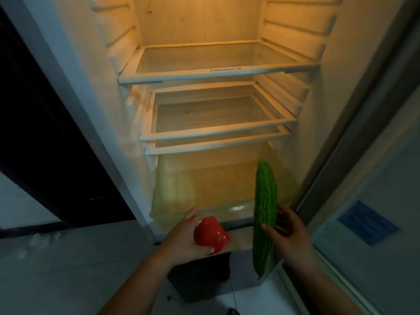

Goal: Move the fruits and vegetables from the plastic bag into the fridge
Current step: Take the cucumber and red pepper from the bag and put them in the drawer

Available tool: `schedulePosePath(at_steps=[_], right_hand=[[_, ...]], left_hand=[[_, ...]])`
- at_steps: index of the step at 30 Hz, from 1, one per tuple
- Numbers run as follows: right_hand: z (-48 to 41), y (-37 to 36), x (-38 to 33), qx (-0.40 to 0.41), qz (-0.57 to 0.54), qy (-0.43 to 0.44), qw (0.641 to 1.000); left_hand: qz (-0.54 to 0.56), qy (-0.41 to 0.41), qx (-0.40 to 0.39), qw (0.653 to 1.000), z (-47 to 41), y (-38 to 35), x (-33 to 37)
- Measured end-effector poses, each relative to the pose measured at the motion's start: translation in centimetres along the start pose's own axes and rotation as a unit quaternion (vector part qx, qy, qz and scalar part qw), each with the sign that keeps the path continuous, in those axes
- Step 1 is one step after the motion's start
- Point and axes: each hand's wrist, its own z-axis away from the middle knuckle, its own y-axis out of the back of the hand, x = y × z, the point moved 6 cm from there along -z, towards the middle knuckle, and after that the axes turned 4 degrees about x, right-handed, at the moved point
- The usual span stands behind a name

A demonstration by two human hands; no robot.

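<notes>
The fridge [127, 123] stands open in front of me, lit yellow inside. My left hand [181, 237] grips a red bell pepper [210, 235] just in front of the clear crisper drawer [204, 210] at the bottom. My right hand [288, 233] holds a long bumpy green bitter gourd [265, 214] upright, its tip reaching over the drawer's right side. The plastic bag is not in view.
Three glass shelves sit above the drawer: a top shelf [218, 76] and two lower ones [218, 130] close together. The open fridge door [375, 201] is at the right. A dark doorway [45, 133] is at the left. Light tile floor [68, 269] lies below.
</notes>
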Motion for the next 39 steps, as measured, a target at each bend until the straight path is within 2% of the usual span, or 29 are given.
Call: schedulePosePath(at_steps=[5,8,13,18,23,26,32,36,39], right_hand=[[1.2,1.3,-1.8,0.019,0.000,0.038,0.999],[1.0,2.1,-3.6,0.032,0.008,0.072,0.997],[0.3,3.6,-9.7,0.044,0.052,0.155,0.986],[-2.1,2.1,-14.7,-0.028,0.112,0.226,0.967],[-3.8,-2.4,-16.7,-0.129,0.234,0.293,0.918],[-5.0,-4.7,-16.3,-0.163,0.293,0.308,0.890],[-7.6,-6.6,-17.7,-0.184,0.308,0.347,0.867],[-9.4,-8.0,-17.7,-0.224,0.344,0.371,0.833],[-10.9,-9.2,-14.3,-0.280,0.367,0.337,0.821]], left_hand=[[0.015,-0.006,-0.001,1.000,2.8,-1.4,0.5],[0.062,0.002,0.004,0.998,4.0,-1.8,0.6],[0.168,0.038,0.094,0.981,5.2,1.0,1.9],[0.208,0.032,0.155,0.965,4.2,5.7,2.3],[0.236,0.037,0.218,0.946,3.3,9.0,2.1],[0.256,0.042,0.235,0.937,2.9,9.6,2.2],[0.283,0.053,0.254,0.923,1.8,10.1,2.3],[0.285,0.066,0.273,0.917,0.7,9.9,1.5],[0.280,0.091,0.285,0.912,0.1,9.0,0.4]])
